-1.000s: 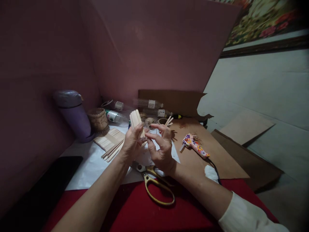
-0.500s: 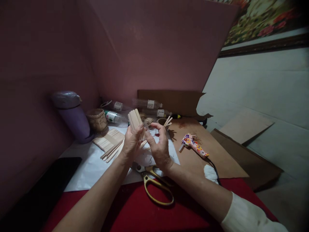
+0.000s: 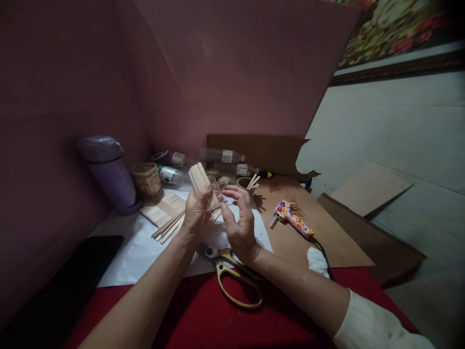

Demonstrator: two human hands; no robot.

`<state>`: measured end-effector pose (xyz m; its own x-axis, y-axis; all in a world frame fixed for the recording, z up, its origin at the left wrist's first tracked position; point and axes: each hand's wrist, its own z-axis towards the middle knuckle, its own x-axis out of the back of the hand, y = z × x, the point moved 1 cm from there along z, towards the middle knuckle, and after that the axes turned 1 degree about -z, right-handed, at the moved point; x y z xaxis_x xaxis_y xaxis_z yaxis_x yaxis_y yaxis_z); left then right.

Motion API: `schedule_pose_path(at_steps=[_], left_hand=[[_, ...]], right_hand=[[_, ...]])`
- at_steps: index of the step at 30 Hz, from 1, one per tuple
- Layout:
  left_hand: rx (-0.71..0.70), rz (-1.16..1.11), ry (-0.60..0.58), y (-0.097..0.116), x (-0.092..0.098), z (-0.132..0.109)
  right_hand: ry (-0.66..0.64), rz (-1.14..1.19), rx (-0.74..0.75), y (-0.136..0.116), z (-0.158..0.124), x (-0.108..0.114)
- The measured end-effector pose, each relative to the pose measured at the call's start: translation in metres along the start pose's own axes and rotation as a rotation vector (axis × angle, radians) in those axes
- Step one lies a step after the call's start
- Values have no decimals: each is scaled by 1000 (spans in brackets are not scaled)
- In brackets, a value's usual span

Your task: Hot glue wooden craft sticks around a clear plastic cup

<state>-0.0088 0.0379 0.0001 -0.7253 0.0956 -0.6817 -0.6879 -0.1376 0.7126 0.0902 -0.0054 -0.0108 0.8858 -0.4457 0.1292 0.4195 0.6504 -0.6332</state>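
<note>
Several flat wooden sticks (image 3: 199,178) stand side by side against a clear plastic piece (image 3: 217,189), and my left hand (image 3: 198,211) grips them. Just right of the plastic piece is my right hand (image 3: 241,220), its fingers apart and curved, with nothing held in it. Below the hands, scissors with gold handles (image 3: 238,286) lie at the edge of white paper (image 3: 127,261). A banded bundle of wooden sticks (image 3: 165,211) rests on the paper to the left, with loose sticks beside it.
A purple tumbler (image 3: 112,184), a woven basket (image 3: 146,180) and plastic bottles (image 3: 176,177) stand or lie behind. A cup with sticks (image 3: 245,183) is near a flowered glue gun (image 3: 292,218) on brown cardboard (image 3: 316,242). Red cloth (image 3: 203,310) covers the front.
The sticks and plastic piece have tilted slightly left with my left hand. My right hand's fingers have moved away from the plastic piece and spread.
</note>
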Motion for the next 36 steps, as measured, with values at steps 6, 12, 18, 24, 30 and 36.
schedule_pose_path(at_steps=[6,12,18,24,30,36], left_hand=[[36,10,-17,0,-1,-2],[21,26,22,1,-2,-2],[40,54,-2,-2,1,-1],[-21,100,-13,-2,1,-2],[-60,316,-94,-6,5,-2],[-64,442,-178,-6,3,-4]], right_hand=[[-35,-123,287,-5,-4,6],[49,-108,218,-5,-1,8],[7,-231,258,3,1,4],[15,-235,257,3,2,6],[-12,-37,53,8,38,16],[-251,187,-100,22,59,20]])
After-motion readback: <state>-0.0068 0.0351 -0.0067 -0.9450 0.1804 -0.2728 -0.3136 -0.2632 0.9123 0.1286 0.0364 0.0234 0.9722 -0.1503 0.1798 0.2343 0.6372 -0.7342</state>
